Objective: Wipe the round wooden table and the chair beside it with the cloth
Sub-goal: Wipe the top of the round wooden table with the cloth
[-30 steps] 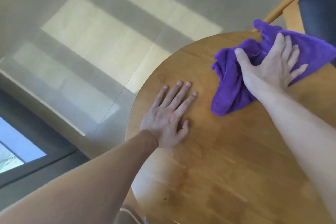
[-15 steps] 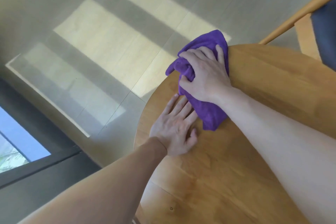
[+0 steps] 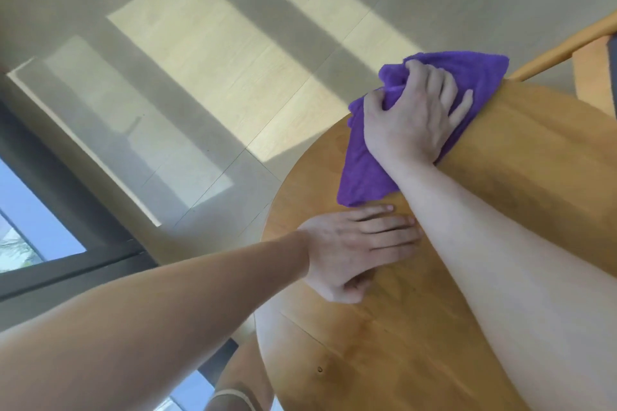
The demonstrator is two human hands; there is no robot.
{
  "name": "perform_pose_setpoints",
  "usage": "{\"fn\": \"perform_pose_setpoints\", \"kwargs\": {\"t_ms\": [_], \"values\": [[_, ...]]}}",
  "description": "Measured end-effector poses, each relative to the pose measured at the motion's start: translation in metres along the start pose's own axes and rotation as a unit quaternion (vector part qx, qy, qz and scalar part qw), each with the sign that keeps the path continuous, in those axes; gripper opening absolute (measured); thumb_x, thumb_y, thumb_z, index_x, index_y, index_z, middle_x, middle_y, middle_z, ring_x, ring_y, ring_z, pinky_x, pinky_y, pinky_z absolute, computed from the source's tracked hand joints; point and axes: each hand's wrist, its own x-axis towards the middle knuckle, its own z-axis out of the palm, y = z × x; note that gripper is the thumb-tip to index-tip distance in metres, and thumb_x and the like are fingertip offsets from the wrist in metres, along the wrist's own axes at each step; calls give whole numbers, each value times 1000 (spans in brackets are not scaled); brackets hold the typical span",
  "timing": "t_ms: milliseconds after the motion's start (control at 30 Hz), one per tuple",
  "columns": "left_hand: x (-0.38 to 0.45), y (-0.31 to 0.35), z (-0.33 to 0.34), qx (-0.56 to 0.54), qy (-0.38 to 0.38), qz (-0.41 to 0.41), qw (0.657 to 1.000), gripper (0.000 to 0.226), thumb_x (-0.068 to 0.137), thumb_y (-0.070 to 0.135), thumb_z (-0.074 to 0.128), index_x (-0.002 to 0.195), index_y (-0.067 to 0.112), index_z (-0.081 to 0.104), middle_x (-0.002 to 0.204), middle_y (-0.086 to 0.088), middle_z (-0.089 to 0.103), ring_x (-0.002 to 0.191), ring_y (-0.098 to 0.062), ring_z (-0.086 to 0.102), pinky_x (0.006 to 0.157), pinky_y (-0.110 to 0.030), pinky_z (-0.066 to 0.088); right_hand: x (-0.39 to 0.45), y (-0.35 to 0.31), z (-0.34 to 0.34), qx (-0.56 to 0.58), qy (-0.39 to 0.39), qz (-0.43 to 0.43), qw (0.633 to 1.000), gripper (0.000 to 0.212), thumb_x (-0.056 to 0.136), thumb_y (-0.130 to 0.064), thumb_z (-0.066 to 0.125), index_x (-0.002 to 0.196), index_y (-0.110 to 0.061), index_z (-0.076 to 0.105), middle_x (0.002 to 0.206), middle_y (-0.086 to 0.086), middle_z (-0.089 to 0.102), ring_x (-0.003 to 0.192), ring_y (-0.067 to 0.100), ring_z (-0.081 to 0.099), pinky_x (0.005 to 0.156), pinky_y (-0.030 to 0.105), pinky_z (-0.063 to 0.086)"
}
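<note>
The chair [image 3: 567, 47] was cut off at the frame's edge. The right hand [image 3: 409, 123] gripped the bunched cloth [image 3: 360, 173] at the tabletop's [image 3: 500, 243] far edge; the left hand [image 3: 350, 250] lay flat, fingers straight.

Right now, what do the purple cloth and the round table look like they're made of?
The cloth looks like soft, fuzzy microfibre or terry: matte purple nap, bunching in folds under the right hand. The table appears to be wood with a smooth, lightly glossy varnish: visible grain, plank seams and a small knot.

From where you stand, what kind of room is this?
Probably a home or café sitting area: a round wooden table, a wooden chair beside it, and a tiled floor sunlit through a large window.
</note>
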Motion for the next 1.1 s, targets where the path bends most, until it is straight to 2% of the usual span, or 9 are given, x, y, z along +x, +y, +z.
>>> {"fn": "perform_pose_setpoints", "kwargs": {"t_ms": [67, 133, 200, 300, 500, 667, 767, 900, 1100], "values": [[-4, 6, 1, -51, 37, -34, 997, 66, 77, 32, 59, 139, 9, 52, 142, -4, 52, 129, -23, 43, 81, -38, 59, -33, -21, 5, 2, -41, -91, 995, 53, 81, -50, 47, 127, -24, 56, 132, -5, 59, 135, 22, 43, 121, 56, 16], [-10, 19, 3, -95, 71, -72, 990, 56, 78, 27, 51, 132, 14, 48, 129, 4, 48, 110, -18, 44, 43, -25, 45, -58, -35, 8, 1, -85, -208, 974, 52, 83, -50, 47, 126, -24, 58, 130, -5, 60, 131, 21, 46, 121, 55, 16], [-10, 28, 13, -88, 85, -84, 989, 63, 74, 19, 56, 135, 6, 53, 134, -5, 55, 123, -24, 45, 79, -43, 61, -56, -36, 8, 1, -134, -300, 945, 51, 86, -51, 44, 126, -24, 59, 126, -8, 61, 126, 20, 48, 121, 52, 16], [-4, 41, 19, -4, 28, -117, 993, 82, 76, 25, 57, 152, 0, 40, 163, -16, 36, 159, -29, 14, 129, -46, 16, -22, -19, 4, -5, -161, -348, 924, 50, 87, -53, 41, 124, -26, 60, 123, -8, 63, 120, 21, 51, 116, 49, 24], [-3, 43, 17, 7, 15, -132, 991, 81, 74, 27, 58, 150, 3, 43, 162, -15, 39, 156, -33, 24, 127, -52, 19, -10, 3, 0, 2, -48, -113, 992, 54, 84, -52, 43, 128, -24, 57, 132, -5, 60, 134, 21, 45, 121, 52, 18], [-1, 48, 6, -56, 2, -117, 992, 24, 70, 22, 55, 81, 5, 43, 87, -22, 69, 81, -24, 40, 85, -23, 40, -83, -35, 4, -16, -96, -192, 977, 56, 83, -50, 45, 129, -20, 55, 139, 1, 54, 139, 25, 40, 120, 57, 16], [-2, 50, 11, -74, -180, -163, 967, 58, 84, 30, 31, 118, -5, 62, 128, -25, 63, 121, -35, 52, 106, -39, 42, -94, -43, 8, -13, -150, -332, 931, 49, 84, -52, 42, 120, -22, 59, 121, -4, 60, 126, 24, 47, 121, 54, 15], [-1, 50, 12, -74, 11, -142, 987, 69, 61, 9, 74, 127, -6, 62, 132, -25, 63, 135, -37, 40, 118, -45, 37, -49, -29, 10, 11, -182, -419, 890, 51, 84, -53, 40, 117, -21, 62, 118, -3, 65, 115, 24, 53, 114, 49, 26], [-5, 44, 16, 37, -31, -149, 988, 84, 80, 30, 47, 158, 5, 32, 172, -11, 16, 160, -27, 4, 130, -49, 7, 31, 45, -3, 12, -45, -214, 976, 50, 86, -52, 45, 123, -22, 60, 123, 0, 65, 124, 26, 52, 114, 48, 30]]}}
